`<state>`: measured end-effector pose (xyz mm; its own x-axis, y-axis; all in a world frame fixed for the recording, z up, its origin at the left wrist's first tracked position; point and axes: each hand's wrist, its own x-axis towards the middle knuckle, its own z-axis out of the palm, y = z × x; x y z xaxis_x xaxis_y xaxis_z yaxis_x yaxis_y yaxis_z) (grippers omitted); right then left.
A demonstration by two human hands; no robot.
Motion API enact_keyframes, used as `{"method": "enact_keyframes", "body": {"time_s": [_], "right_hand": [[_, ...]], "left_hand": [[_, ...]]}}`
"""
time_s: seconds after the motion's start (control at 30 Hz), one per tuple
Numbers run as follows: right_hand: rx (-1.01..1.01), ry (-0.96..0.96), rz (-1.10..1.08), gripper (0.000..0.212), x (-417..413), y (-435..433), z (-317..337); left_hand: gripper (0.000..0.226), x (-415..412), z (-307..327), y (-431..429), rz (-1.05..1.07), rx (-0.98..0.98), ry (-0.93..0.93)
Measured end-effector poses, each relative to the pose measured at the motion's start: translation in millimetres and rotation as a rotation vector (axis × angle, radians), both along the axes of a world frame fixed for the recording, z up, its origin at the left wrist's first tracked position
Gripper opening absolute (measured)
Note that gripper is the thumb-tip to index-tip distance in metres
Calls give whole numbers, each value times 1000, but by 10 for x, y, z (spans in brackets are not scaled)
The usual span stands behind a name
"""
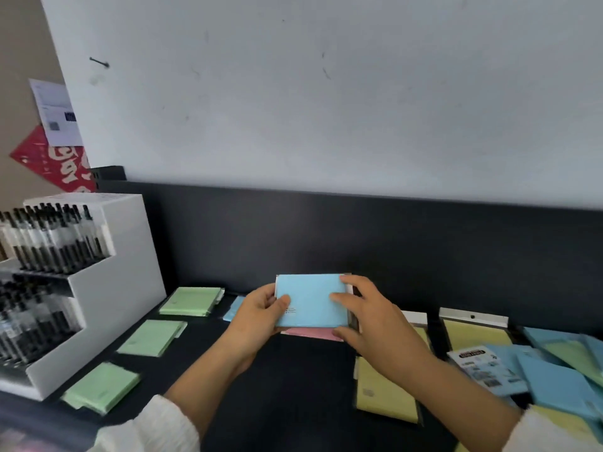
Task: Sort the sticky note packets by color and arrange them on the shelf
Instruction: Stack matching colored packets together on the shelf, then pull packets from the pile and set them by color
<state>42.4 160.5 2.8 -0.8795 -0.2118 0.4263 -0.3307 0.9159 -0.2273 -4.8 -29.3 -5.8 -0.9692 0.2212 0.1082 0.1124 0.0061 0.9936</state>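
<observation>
I hold a light blue packet (311, 300) above the dark shelf (293, 380), between both hands. My left hand (257, 316) grips its left edge with the thumb on top. My right hand (372, 316) grips its right edge, fingers across the front. A pink packet (310, 333) shows just under the blue one. Three green packets (191, 301) (151, 337) (102, 386) lie in a row at the left. Another blue packet (233, 309) lies behind my left hand. Yellow packets (385, 396) (476, 336) lie at the right.
A white stepped display of black pens (98, 288) stands at the left. A loose heap of blue, green and yellow packets (554, 373) fills the right end of the shelf. A dark back panel (359, 236) runs behind, below a white wall.
</observation>
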Motion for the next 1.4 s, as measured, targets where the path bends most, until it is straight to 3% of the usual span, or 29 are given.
{"method": "enact_keyframes", "body": {"time_s": [0.2, 0.43, 0.6, 0.83, 1.1, 1.4], "right_hand": [[-33, -34, -42, 38, -450, -637, -84], [-87, -70, -169, 27, -859, -1218, -315], [-187, -103, -286, 23, -1062, -1408, -411], [-82, -301, -388, 24, -1139, -1523, -730], [-73, -195, -343, 39, -1044, -1429, -632], [-41, -26, -441, 38, -419, -721, -228]], "left_hand": [[27, -521, -48, -670, 45, 10, -25], [26, -1115, -126, -997, 52, -254, 12], [38, -1350, -217, -987, 96, -605, 98], [36, -1345, -591, -1025, -11, -1201, 241], [31, -1363, -479, -989, 54, -1185, 427], [33, -947, -216, -283, -74, -823, 663]]}}
